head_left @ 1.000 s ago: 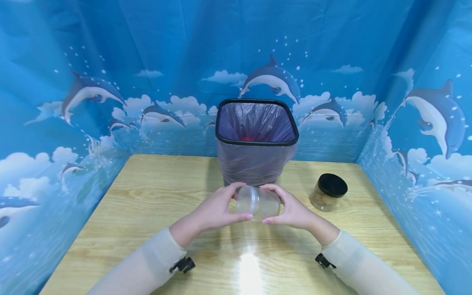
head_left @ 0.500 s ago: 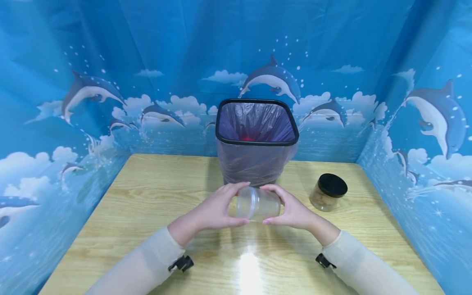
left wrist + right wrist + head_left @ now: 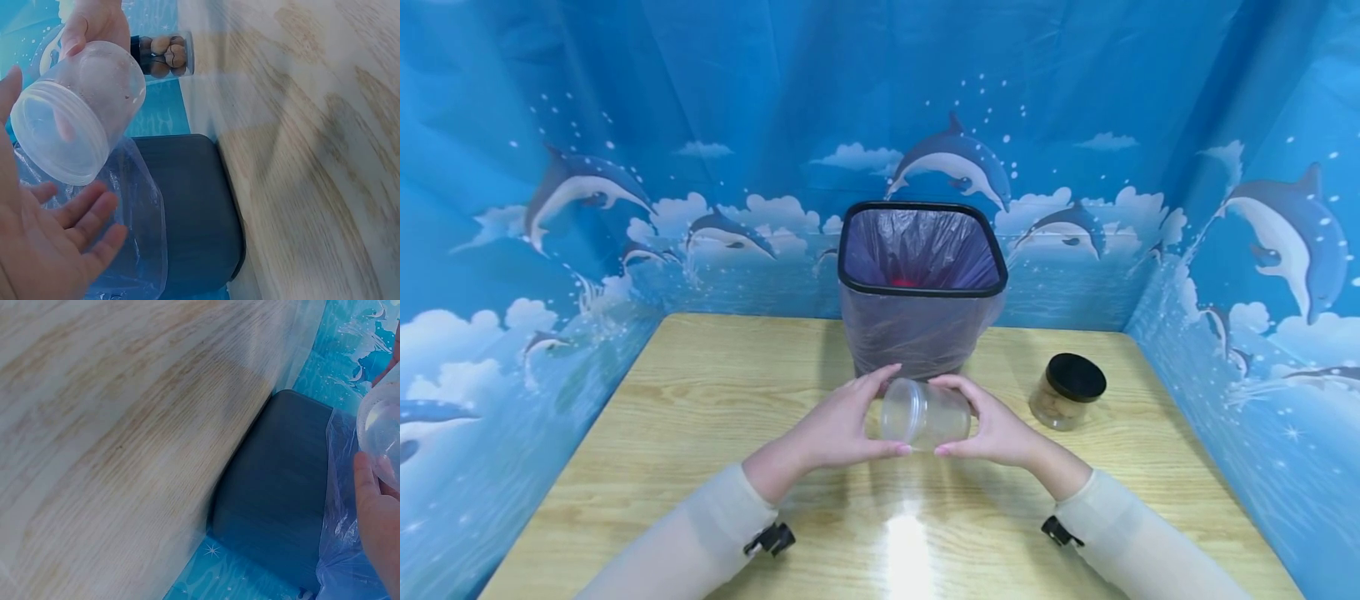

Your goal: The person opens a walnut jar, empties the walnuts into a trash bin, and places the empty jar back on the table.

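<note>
1 jar [image 3: 936, 412] held by right grip [image 3: 1002, 429], right wrist view crops both; left grip [image 3: 841, 429] spread.

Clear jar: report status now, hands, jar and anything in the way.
Right hand holds clear jar on its side. Left hand at its other end, contact unclear. Lined bin just beyond, may block forward; black-lidded jar off right.

The head view is bright and fairly even, though white glare burns out a patch of the wooden table [image 3: 730, 392]; the clear jar [image 3: 942, 415] shows thin, pale glints, and soft shadow falls beside the bin [image 3: 922, 292]. Both wrist views look dimmer and bluer (hazy, too), with softened detail.
</note>
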A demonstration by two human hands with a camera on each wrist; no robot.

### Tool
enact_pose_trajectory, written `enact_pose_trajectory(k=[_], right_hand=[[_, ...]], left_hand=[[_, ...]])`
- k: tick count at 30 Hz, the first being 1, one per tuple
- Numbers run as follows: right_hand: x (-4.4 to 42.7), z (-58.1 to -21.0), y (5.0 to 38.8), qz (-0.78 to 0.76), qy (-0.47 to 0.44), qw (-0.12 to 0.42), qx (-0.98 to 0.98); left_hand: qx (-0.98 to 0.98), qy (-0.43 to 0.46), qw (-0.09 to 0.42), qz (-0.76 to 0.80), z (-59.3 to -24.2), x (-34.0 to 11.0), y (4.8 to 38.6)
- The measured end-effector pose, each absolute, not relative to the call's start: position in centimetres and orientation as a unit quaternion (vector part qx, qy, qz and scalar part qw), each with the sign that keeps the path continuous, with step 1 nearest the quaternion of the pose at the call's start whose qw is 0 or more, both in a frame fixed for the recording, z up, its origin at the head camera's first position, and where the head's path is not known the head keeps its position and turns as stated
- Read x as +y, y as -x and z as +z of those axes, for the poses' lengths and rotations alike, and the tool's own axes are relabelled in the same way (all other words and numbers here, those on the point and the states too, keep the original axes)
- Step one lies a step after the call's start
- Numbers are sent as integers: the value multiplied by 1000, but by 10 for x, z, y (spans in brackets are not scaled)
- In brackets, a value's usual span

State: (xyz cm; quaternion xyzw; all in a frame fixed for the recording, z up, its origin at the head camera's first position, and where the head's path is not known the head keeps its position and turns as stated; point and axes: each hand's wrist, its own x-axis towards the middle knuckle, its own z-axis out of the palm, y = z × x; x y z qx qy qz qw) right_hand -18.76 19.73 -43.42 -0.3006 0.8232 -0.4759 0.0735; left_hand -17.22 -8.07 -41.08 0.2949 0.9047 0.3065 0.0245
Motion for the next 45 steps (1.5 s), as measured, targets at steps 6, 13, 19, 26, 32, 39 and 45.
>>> enact_pose_trajectory(k=[6, 13, 19, 26, 32, 39, 45], right_hand=[[197, -434, 187, -480, 292, 82, 823], [196, -434, 187, -473, 294, 82, 827], [195, -432, 186, -471, 297, 81, 827], [197, -434, 187, -470, 297, 82, 827], [198, -434, 186, -471, 298, 85, 826], [198, -436, 187, -465, 305, 79, 827], [197, -436, 187, -461, 304, 81, 830]], left_hand=[[913, -270, 59, 301, -414, -78, 171], [917, -264, 45, 296, -415, -77, 171], [917, -264, 46, 294, -414, -77, 170], [907, -294, 37, 299, -414, -80, 172], [895, -328, 25, 301, -413, -82, 172], [891, -340, 3, 300, -413, -83, 171], [904, -299, 11, 306, -411, -82, 171]])
